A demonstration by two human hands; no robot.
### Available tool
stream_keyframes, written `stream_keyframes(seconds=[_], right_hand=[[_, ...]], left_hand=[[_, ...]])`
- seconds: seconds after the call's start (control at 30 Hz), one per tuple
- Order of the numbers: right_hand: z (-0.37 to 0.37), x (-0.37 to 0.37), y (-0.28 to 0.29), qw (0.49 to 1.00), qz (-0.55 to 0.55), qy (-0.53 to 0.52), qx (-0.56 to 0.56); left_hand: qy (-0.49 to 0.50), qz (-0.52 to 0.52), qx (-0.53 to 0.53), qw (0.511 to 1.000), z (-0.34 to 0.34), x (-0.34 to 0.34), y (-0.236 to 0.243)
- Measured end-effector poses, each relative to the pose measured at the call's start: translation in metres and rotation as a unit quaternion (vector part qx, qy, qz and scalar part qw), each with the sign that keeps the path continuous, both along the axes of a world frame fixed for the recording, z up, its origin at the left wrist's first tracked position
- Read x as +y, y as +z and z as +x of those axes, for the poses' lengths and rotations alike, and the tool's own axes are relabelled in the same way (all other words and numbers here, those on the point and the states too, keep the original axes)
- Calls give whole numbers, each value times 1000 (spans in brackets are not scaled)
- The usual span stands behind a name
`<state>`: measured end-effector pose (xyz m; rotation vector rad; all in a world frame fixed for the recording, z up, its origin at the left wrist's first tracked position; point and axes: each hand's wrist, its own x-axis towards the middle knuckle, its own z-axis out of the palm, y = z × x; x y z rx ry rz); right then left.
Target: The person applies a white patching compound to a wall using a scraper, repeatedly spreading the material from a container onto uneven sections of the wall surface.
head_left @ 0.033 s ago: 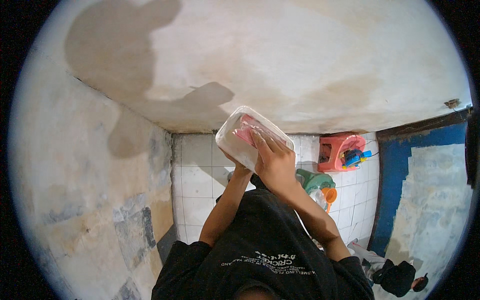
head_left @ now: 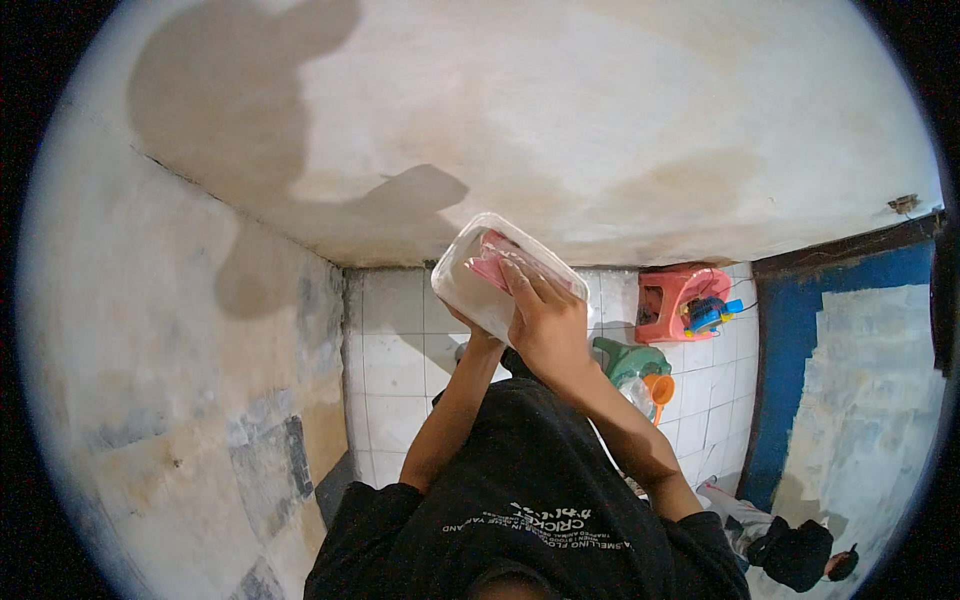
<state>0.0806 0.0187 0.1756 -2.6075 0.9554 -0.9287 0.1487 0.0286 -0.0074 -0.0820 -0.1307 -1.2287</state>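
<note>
A white rectangular plastic tray is held out in front of me, close to the far wall. My left hand supports it from below at its near left side; most of those fingers are hidden beneath it. Inside the tray lies a pink putty scraper, smeared with white paste. My right hand reaches over the tray's near right rim and grips the scraper, its fingers pressed along the pink surface. Whitish residue coats the tray's inner wall.
A patchy whitish wall rises ahead, another wall at left. On the tiled floor to the right stand a pink stool with a blue-and-yellow device, a green stool and an orange dipper. Another person is at lower right.
</note>
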Motion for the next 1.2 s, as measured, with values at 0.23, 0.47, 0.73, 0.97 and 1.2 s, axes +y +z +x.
stream_keyframes(seconds=[0.23, 0.47, 0.73, 0.97, 1.2], right_hand=[[-7, 11, -19, 997, 68, 7, 25], [-7, 8, -16, 999, 28, -16, 5], [-8, 23, -27, 997, 49, 57, 17], [-9, 9, -12, 997, 78, 10, -20], [-9, 21, -29, 997, 50, 53, -2]], left_hand=[[-30, -22, 11, 999, 0, 6, 2], [-41, -21, 8, 999, 0, 5, 1], [-58, -44, 22, 997, -1, 9, 5], [-51, -47, 32, 997, 1, 7, 7], [-39, -53, 41, 997, 0, 5, 9]])
